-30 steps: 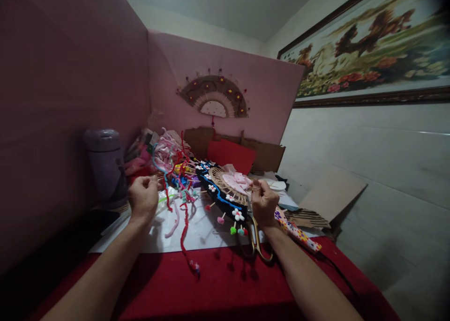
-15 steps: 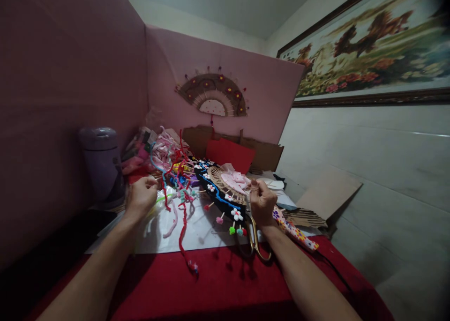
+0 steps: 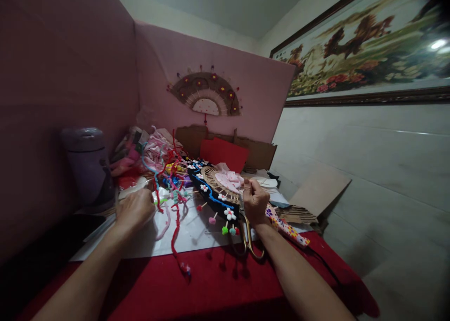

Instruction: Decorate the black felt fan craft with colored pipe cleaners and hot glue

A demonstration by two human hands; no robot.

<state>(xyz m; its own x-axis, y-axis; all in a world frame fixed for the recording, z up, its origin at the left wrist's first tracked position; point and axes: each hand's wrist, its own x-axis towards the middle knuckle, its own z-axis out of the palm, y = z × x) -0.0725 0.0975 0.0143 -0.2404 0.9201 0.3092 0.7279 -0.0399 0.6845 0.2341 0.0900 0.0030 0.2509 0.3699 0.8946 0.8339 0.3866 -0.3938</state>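
A black fan-shaped piece [image 3: 214, 197] with white flowers, a blue wavy line and colored balls on sticks lies tilted in the middle. Closed at its right end, near the pink fabric [image 3: 228, 178], is my right hand [image 3: 256, 201]; what its fingers grip is hidden. My left hand [image 3: 135, 208] is closed over the left side of the white sheet [image 3: 140, 246], beside red and pink fuzzy strands [image 3: 176, 222]; its fingertips are turned away from view. Gold-handled scissors [image 3: 250, 241] lie below my right hand.
A purple lidded container [image 3: 87, 166] stands left. Behind are a pile of pink material [image 3: 160, 147], red card [image 3: 225, 154] and brown cardboard [image 3: 260, 156]. Another fan [image 3: 206, 93] hangs on the pink panel. A flowered object [image 3: 288, 229] with a black cord lies right.
The whole view has shifted, so most things appear further left. My left hand has turned and lowered slightly, its fingertips now less visible. My right hand remains closed by the fan.
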